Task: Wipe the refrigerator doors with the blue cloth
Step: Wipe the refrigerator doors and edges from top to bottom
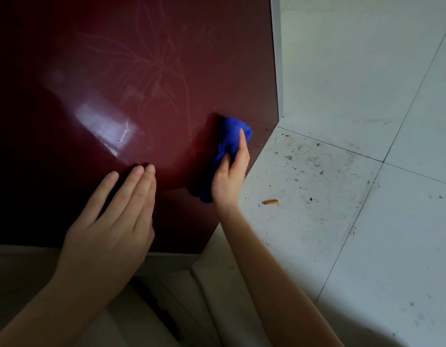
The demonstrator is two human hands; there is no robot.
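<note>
A glossy dark red refrigerator door (116,83) with a faint flower outline fills the upper left of the head view. My right hand (229,179) grips a bunched blue cloth (229,139) and holds it against the door near its lower right corner. My left hand (116,221) lies flat on the door's lower part, fingers straight and together, to the left of the cloth.
White floor tiles (354,221) with dark specks of dirt spread to the right of the refrigerator. A small yellow-brown stub (270,202) lies on the floor near my right wrist. A pale base strip (29,266) runs under the door's lower edge.
</note>
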